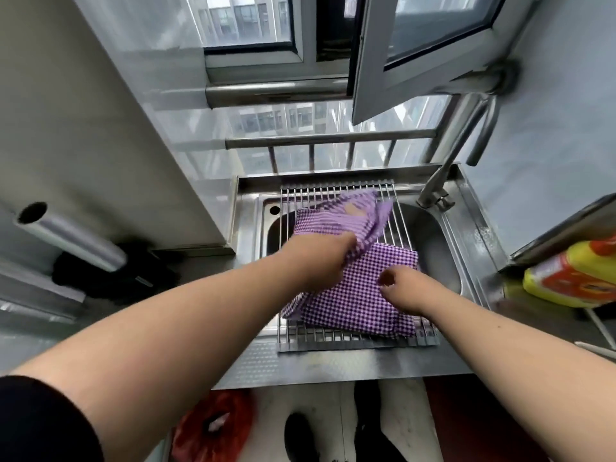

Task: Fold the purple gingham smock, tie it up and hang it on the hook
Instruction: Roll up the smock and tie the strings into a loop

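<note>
The purple gingham smock (356,288) lies part-folded on the sink rack (333,341). The left hand (320,261) holds a lifted flap; beside it, the right hand (405,288) hangs loosely curled, holding nothing. Being soft, light cloth, it is likely best gripped at folded edges.

Purple gingham smock (356,291): purple-and-white small-check fabric, partly folded. Near portion lies flat as rough rectangle on wire rack spanning sink, near edge just short of rack's front edge. Far portion lifted off flat part, bunched and creased, blurred, raised over rack's rear bars. Extra fabric layer protrudes at near-left corner of flat portion. Ties not distinguishable. Hook not identifiable.
</note>
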A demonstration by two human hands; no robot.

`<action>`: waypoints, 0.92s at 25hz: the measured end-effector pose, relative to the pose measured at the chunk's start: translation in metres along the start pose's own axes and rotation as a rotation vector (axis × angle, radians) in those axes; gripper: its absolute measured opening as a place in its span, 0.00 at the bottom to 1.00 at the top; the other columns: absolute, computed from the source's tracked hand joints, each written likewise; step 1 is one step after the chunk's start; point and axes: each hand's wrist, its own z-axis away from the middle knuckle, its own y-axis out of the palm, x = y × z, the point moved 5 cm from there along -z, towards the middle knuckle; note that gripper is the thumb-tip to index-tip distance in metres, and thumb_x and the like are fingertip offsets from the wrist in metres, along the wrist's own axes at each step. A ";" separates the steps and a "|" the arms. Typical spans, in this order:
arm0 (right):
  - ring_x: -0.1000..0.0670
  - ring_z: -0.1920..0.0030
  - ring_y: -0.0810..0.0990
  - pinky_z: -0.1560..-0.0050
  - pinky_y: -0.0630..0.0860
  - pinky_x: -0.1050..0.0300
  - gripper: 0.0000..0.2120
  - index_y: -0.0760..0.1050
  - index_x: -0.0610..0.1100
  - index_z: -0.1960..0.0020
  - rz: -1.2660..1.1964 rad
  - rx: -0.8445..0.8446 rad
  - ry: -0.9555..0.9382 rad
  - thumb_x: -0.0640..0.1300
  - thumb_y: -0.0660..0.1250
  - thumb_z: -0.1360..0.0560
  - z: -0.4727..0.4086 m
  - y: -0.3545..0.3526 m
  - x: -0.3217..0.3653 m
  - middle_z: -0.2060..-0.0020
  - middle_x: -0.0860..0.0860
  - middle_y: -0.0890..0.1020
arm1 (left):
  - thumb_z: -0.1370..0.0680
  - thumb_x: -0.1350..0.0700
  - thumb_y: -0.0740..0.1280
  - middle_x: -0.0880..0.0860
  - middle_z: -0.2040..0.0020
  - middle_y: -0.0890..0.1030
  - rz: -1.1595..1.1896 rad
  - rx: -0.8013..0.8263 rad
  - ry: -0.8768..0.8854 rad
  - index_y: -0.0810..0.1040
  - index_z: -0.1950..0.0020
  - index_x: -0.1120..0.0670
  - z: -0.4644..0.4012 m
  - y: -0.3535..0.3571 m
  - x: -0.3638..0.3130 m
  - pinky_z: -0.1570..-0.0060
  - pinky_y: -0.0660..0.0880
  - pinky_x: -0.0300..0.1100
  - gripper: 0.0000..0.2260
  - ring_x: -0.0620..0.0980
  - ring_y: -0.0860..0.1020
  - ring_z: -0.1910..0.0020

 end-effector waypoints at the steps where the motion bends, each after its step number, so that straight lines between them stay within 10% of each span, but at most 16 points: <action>1: 0.43 0.40 0.83 0.41 0.78 0.54 0.14 0.81 0.50 0.38 0.002 0.006 -0.004 0.48 0.64 0.21 -0.001 -0.004 -0.005 0.38 0.46 0.85 | 0.19 0.50 0.67 0.48 0.48 0.84 0.013 0.119 0.075 0.70 0.33 0.46 -0.006 0.012 -0.018 0.55 0.81 0.47 0.16 0.50 0.82 0.54; 4: 0.39 0.47 0.83 0.57 0.73 0.56 0.10 0.80 0.47 0.55 -0.012 -0.006 0.071 0.48 0.61 0.22 -0.007 -0.021 -0.040 0.54 0.48 0.85 | 0.18 0.39 0.66 0.49 0.38 0.83 0.155 0.462 0.129 0.70 0.27 0.47 -0.020 0.049 -0.052 0.42 0.78 0.49 0.23 0.51 0.81 0.44; 7: 0.45 0.57 0.80 0.58 0.74 0.53 0.11 0.72 0.50 0.61 -0.024 -0.081 0.158 0.52 0.60 0.22 -0.005 -0.034 -0.062 0.60 0.52 0.79 | 0.17 0.40 0.62 0.51 0.41 0.82 -0.024 0.466 0.080 0.79 0.34 0.49 -0.036 0.068 -0.040 0.39 0.79 0.54 0.18 0.52 0.80 0.44; 12: 0.44 0.37 0.79 0.40 0.78 0.43 0.15 0.73 0.52 0.36 0.105 -0.155 -0.161 0.50 0.61 0.22 -0.007 -0.018 -0.023 0.37 0.48 0.79 | 0.19 0.40 0.66 0.50 0.29 0.75 -0.130 0.390 -0.059 0.76 0.28 0.44 -0.055 0.075 0.016 0.32 0.75 0.55 0.21 0.53 0.75 0.32; 17: 0.44 0.16 0.52 0.18 0.53 0.39 0.35 0.53 0.55 0.15 0.326 0.013 -0.366 0.64 0.56 0.18 -0.017 0.034 0.014 0.15 0.48 0.55 | 0.21 0.35 0.66 0.50 0.14 0.48 -0.167 0.409 0.001 0.55 0.16 0.39 -0.068 0.104 0.041 0.19 0.56 0.57 0.36 0.56 0.52 0.16; 23: 0.45 0.20 0.25 0.18 0.36 0.39 0.45 0.28 0.52 0.17 0.431 0.063 -0.144 0.75 0.44 0.22 -0.049 0.072 -0.038 0.20 0.46 0.26 | 0.27 0.24 0.65 0.56 0.16 0.36 -0.239 0.378 0.063 0.36 0.16 0.46 -0.082 0.149 0.052 0.21 0.43 0.53 0.54 0.58 0.41 0.16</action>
